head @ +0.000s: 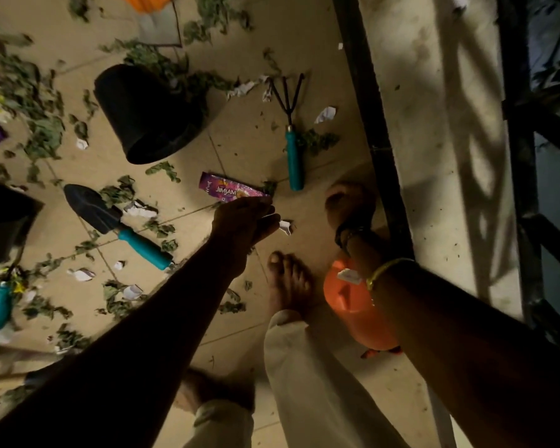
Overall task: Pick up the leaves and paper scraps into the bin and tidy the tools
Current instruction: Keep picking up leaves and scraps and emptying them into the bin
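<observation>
Head view: dim light, tiled floor (pixel 246 147) strewn with litter; person stands barefoot.
Left hand (pixel 244 221): reaching low over the floor, fingers loosely together; a pale sliver shows at the fingertips, possibly a paper scrap, cannot tell for sure.
Right hand (pixel 348 205): hangs near the dark railing post, blurred; cannot tell whether it grips anything.
Orange bin (pixel 353 305): smooth plastic, hanging at the right forearm, a white scrap lying on it.
Paper scrap (pixel 286 226): crumpled white, on the floor just beside the left fingertips.
Wrapper (pixel 232 189): glossy purple foil, flat, just beyond the left hand.
Leaves (pixel 162 169): limp, dull green, scattered across the floor, thickest toward its far left edge.
Tools: hand rake (pixel 291 130), black metal prongs, teal handle; trowel (pixel 110 221), dark scoop, teal grip; both lying flat.
Black pot (pixel 143 114): tipped on its side, matte.
Risk: thin scraps may slip from a loose pinch; bare feet near rake prongs; poor light hides small bits; swinging bin could spill.
</observation>
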